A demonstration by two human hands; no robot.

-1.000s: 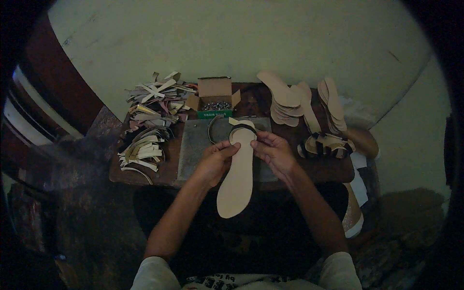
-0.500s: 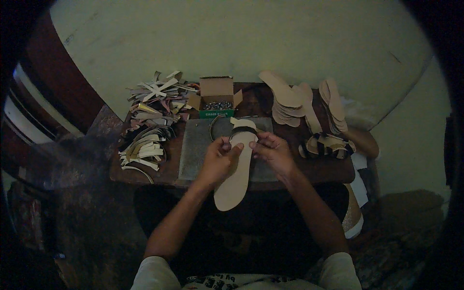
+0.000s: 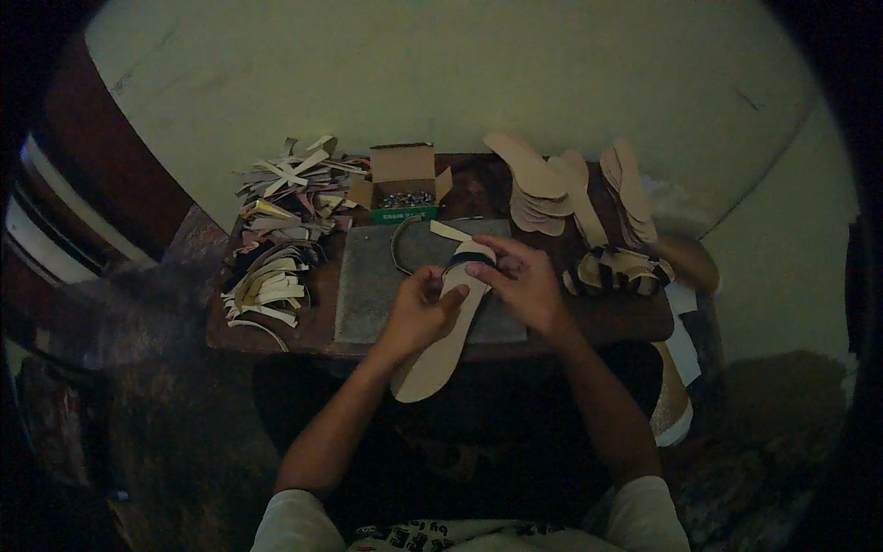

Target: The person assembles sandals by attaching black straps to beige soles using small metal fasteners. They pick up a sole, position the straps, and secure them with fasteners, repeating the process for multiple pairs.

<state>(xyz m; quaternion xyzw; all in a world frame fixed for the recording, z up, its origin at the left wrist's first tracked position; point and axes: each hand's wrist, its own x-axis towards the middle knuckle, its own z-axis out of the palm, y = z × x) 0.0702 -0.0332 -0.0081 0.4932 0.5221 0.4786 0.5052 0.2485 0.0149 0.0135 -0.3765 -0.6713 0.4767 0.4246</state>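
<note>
A tan sandal insole (image 3: 440, 345) slants over the front edge of the table, heel end toward me. Across its toe part runs a dark strap (image 3: 469, 258), and a pale strip end (image 3: 449, 231) sticks out beyond it at the far left. My left hand (image 3: 425, 311) is closed on the insole's left side, thumb on top just below the strap. Gripping the toe end from the right is my right hand (image 3: 526, 281), its thumb against the strap and its fingers around the far edge. The undersides are hidden.
A grey slab (image 3: 368, 299) lies on the dark wooden table (image 3: 607, 322). Behind it stands an open carton (image 3: 402, 164) of small metal nails. Several strap strips (image 3: 276, 281) are heaped at left. Stacked insoles (image 3: 529, 175) and a strapped sandal (image 3: 621, 273) sit at right.
The insole has tilted, its heel swinging slightly left. My right hand has shifted up around the toe end, its thumb now at the strap.
</note>
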